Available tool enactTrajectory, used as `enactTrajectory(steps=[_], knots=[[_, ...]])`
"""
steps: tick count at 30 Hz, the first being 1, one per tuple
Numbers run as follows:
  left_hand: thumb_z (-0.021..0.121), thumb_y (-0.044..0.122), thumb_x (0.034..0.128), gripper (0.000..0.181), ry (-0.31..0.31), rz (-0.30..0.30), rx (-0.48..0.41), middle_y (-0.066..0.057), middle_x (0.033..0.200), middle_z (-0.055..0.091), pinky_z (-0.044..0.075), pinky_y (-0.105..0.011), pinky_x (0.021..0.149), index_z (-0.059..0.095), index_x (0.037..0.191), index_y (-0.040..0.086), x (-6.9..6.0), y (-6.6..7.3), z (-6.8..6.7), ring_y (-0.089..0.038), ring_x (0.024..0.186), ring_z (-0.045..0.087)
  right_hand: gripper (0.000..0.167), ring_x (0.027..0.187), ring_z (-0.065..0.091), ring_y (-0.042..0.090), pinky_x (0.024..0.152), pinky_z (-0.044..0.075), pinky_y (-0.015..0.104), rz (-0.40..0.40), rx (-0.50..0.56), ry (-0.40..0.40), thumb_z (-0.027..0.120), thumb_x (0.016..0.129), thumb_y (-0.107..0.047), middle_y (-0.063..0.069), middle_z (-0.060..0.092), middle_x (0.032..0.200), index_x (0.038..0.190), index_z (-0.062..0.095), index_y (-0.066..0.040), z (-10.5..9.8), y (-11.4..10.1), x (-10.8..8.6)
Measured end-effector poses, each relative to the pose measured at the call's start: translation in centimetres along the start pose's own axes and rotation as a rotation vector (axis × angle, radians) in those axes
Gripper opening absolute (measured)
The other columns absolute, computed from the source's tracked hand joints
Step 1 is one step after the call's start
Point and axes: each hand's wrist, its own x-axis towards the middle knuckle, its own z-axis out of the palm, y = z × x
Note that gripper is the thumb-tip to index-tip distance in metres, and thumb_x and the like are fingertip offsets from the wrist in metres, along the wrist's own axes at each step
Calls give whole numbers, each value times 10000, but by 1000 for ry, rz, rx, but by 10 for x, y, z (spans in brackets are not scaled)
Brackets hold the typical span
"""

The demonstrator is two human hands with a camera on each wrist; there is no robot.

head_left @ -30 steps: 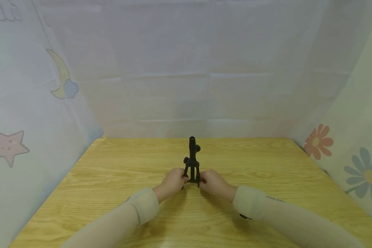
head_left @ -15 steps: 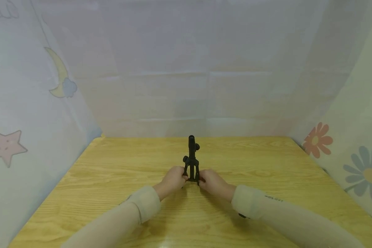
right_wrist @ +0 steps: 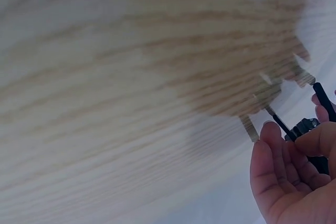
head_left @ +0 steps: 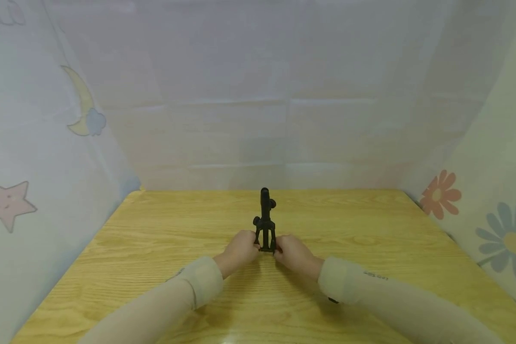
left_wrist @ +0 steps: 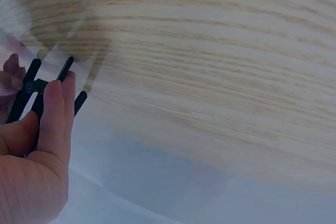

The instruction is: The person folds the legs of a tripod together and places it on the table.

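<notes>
A small black tripod (head_left: 265, 215) stands upright near the middle of the wooden table, its legs a little apart, with one knob on each side. My left hand (head_left: 241, 248) grips its left leg, and my right hand (head_left: 293, 253) pinches the right leg low down. In the left wrist view the left hand (left_wrist: 44, 145) has thumb and fingers around a black leg (left_wrist: 65, 69) while other leg ends poke out past it. The right wrist view shows the right hand (right_wrist: 294, 177) with thumb and forefinger on a thin leg (right_wrist: 281, 123).
The wooden table (head_left: 155, 224) reaches back to a pale hanging cloth (head_left: 223, 134). Cloth with a moon (head_left: 83, 100) and a star (head_left: 10, 205) hangs at the left, and cloth with flowers (head_left: 441, 194) hangs at the right.
Both hands keep their hold on the tripod's legs. The right hand has shifted slightly left, closer in against its leg. The head view has moved a little.
</notes>
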Motion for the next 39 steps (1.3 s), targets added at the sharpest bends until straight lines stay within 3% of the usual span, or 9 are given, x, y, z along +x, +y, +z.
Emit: enactTrajectory(steps=[10,23,27,34,39], knots=[[589,-38,863,176,34,7,32,-48,650,511,349,-252,502,556,697,13,-1,2,-1,-157,561,422,194,517,394,85,481,321,223,33,-35,0,607,819,82,-36,484,582,690,577,-59,1,1,-1],[576,-42,900,164,-20,-30,-99,-47,637,522,360,-252,490,599,739,-15,-7,2,-2,-153,536,437,160,618,459,110,563,398,267,-27,3,8,601,840,90,-26,570,675,748,631,-38,5,4,1],[578,-52,891,159,-23,-17,-90,-46,631,514,358,-255,498,603,737,-19,-7,2,-2,-155,539,428,154,630,470,113,574,411,282,-39,5,-8,594,860,87,-5,591,699,761,635,-23,3,4,2],[577,-58,874,130,-45,-24,-59,-56,653,509,355,-263,489,568,755,-8,-5,3,-2,-158,539,415,77,746,642,208,655,530,312,-209,-143,-123,628,890,59,97,650,789,839,660,12,-7,14,7],[591,-27,906,97,-70,-38,-50,-82,703,543,385,-276,512,574,811,-28,-1,2,-6,-166,567,459,75,836,677,233,742,548,300,-283,-144,-209,677,876,36,110,700,876,938,715,18,-17,15,12]])
